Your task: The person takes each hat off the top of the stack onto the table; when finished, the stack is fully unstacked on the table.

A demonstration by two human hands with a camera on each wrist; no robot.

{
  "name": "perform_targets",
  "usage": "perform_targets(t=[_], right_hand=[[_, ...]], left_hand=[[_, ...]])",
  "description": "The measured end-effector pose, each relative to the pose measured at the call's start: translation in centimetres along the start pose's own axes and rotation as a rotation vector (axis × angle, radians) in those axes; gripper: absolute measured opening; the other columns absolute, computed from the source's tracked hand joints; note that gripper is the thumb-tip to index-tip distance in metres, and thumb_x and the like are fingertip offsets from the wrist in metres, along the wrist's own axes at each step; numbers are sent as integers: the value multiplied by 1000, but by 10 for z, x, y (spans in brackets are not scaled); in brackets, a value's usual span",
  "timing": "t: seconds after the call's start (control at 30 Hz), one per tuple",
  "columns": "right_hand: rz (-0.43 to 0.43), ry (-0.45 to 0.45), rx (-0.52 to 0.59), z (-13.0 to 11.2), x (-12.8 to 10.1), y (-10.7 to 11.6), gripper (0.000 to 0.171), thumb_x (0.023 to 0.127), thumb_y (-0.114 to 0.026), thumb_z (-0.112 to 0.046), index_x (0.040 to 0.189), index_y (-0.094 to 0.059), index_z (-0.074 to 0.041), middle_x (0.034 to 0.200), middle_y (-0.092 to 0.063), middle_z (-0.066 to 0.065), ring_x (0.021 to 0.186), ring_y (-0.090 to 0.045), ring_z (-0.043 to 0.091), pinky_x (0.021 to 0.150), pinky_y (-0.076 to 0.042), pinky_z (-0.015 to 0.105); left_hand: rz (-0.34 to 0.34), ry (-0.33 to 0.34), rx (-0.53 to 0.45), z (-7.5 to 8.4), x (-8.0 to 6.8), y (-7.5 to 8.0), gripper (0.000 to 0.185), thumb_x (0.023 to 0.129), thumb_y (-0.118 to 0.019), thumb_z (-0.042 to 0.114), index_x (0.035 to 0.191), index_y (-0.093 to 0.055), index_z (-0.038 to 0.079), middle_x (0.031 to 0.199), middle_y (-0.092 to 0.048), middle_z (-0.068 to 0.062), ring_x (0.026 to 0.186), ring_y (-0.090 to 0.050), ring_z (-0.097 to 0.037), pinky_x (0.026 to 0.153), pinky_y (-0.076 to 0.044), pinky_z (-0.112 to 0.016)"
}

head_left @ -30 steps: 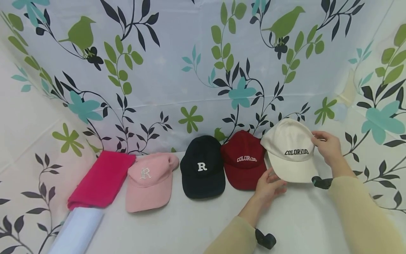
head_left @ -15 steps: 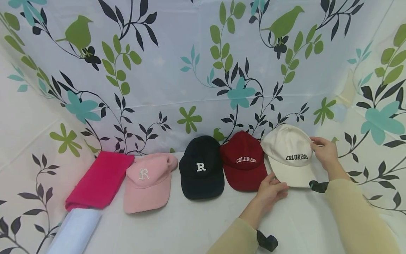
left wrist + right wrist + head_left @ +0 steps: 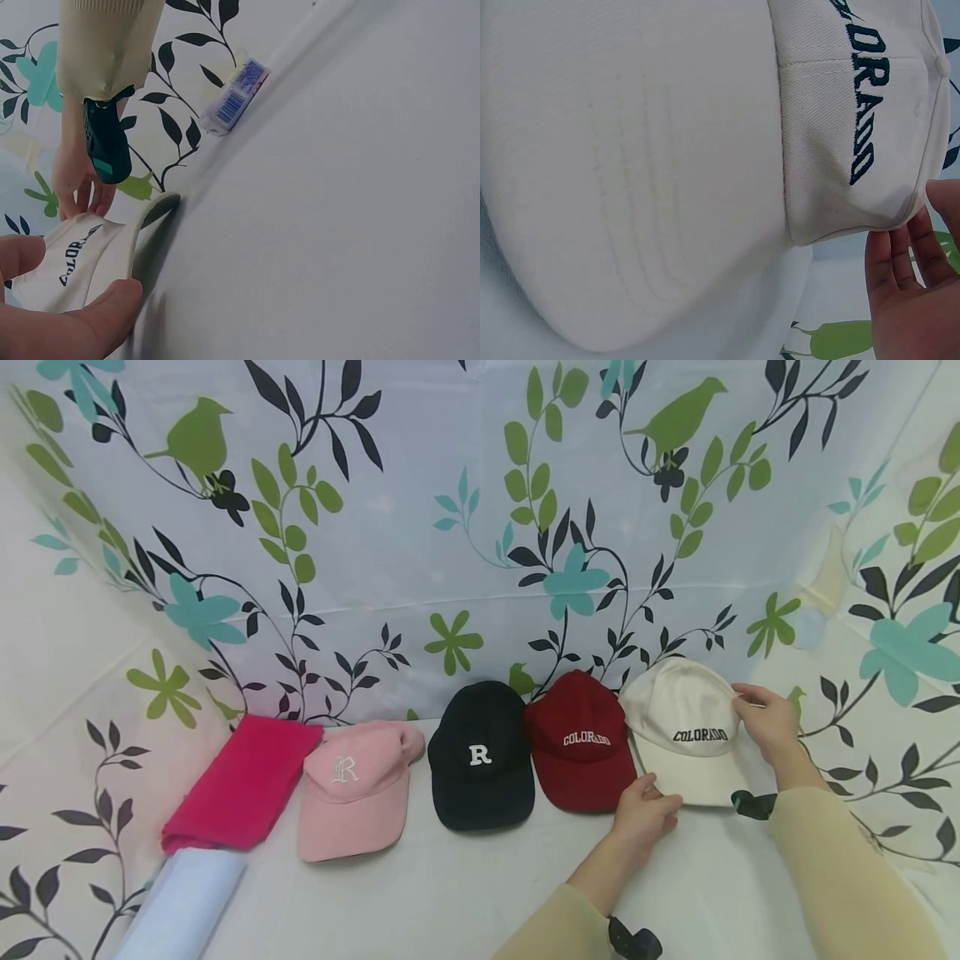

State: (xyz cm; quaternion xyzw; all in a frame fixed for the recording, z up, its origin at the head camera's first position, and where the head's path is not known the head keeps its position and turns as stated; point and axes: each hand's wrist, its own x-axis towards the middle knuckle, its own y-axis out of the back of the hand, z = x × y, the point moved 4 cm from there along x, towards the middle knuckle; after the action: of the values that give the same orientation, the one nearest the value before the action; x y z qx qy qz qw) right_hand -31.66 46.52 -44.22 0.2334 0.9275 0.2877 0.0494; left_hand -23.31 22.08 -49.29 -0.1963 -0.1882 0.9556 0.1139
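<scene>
A white baseball cap (image 3: 686, 718) with dark COLORADO lettering rests at the right end of a row of caps, leaning toward the patterned cloth behind. My right hand (image 3: 768, 718) pinches the side edge of its crown; in the right wrist view the thumb lies near that edge with the fingers below. At the brim's left front corner, my left hand (image 3: 643, 814) holds the brim between thumb and finger. The left wrist view shows a thumb (image 3: 116, 300) against the brim edge. Left of the white cap, touching or nearly so, lies a dark red COLORADO cap (image 3: 581, 743).
A black cap (image 3: 480, 760) with a white R and a pink cap (image 3: 356, 785) continue the row leftward. Beyond them lie a folded magenta cloth (image 3: 240, 785) and a pale blue cloth (image 3: 183, 902). A small purple-and-white packet (image 3: 236, 97) sits by the cloth edge.
The white cap has come down slightly, its brim now lower, with both hands still on it. The right hand lowered along with it; the other caps stayed put.
</scene>
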Motion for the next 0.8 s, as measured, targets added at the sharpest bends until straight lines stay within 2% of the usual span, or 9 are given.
perform_targets(t=[0.27, 0.5, 0.8], right_hand=[[-17, 53, 16, -10, -2, 2, 53, 107, -40, -26, 152, -39, 2, 146, -41, 33, 132, -42, 49, 106, -39, 63], [-4, 112, -12, -25, -3, -1, 54, 107, -45, -31, 151, -42, -1, 144, -46, 29, 131, -43, 45, 104, -42, 59], [14, 248, 4, -47, -13, -7, 53, 105, -51, -29, 148, -46, 1, 144, -46, 28, 130, -45, 45, 106, -40, 59]], left_hand=[[-19, -7, 5, -3, -2, 12, 57, 86, -68, -3, 141, -49, -4, 114, -61, -15, 104, -66, -29, 92, -55, -48], [-80, -28, -60, 0, -4, 20, 57, 87, -68, 0, 141, -49, -3, 126, -59, -17, 108, -65, -29, 93, -55, -48], [-169, -76, -130, 12, -13, 32, 53, 92, -67, 0, 141, -49, -2, 126, -61, -18, 106, -66, -29, 91, -56, -45]])
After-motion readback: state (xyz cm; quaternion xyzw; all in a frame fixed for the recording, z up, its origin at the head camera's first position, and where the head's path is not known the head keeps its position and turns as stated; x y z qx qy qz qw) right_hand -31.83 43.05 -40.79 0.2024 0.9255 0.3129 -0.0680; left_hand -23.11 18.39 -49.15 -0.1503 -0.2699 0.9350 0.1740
